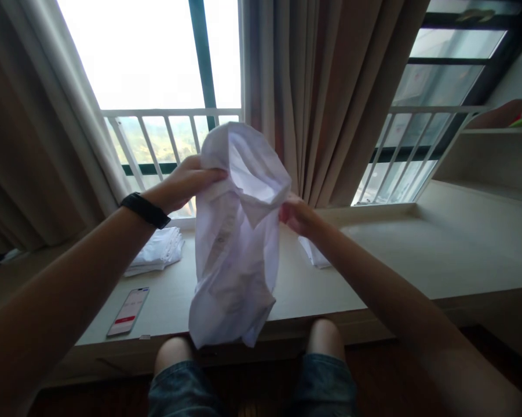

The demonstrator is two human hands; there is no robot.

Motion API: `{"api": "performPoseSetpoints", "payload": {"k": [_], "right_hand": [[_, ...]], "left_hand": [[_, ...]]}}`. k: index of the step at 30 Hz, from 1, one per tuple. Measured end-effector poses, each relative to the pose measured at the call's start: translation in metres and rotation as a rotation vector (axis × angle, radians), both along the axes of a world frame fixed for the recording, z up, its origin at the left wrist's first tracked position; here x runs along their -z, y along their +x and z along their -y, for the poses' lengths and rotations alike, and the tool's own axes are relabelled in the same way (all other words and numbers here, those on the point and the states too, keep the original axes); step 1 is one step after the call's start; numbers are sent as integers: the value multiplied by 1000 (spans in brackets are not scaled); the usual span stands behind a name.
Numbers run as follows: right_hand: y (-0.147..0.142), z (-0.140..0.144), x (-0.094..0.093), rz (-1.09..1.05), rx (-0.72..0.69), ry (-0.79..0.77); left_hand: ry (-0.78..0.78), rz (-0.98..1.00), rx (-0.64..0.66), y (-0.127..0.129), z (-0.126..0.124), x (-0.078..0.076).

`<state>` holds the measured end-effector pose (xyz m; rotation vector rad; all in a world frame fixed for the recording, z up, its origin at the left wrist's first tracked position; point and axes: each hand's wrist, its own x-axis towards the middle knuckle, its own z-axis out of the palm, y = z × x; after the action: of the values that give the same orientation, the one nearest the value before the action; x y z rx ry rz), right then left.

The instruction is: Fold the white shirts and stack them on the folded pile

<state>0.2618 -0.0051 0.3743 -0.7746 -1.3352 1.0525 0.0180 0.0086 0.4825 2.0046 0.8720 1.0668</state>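
A white collared shirt [238, 255] hangs in the air between my hands, its collar uppermost and its lower part draping past the ledge's front edge. My left hand [195, 180], below a black wristband, grips the shirt at the left of the collar, thumb on the near side. At the collar's right, my right hand [296, 214] pinches the cloth, its fingertips partly behind the fabric. A stack of folded white clothes [156, 252] lies beyond my left forearm. Another folded white cloth [315, 252] shows beside my right wrist, partly covered by it.
A phone [128, 311] with a lit screen lies near the front edge of the pale ledge [330, 295]. Behind stand a white railing [169, 113], windows and brown curtains [330, 104]. Shelving [495, 156] rises at the right. My knees touch or nearly touch the ledge's front.
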Motion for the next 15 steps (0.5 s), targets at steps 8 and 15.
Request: {"api": "performPoseSetpoints", "payload": {"k": [8,15], "right_hand": [[61,-6,-64,233,495,134],[109,21,-91,297,368,-177]], "left_hand": [[270,-141,-360,-48,-20,-30],[362,4,-461,-71,-33,-35]]}}
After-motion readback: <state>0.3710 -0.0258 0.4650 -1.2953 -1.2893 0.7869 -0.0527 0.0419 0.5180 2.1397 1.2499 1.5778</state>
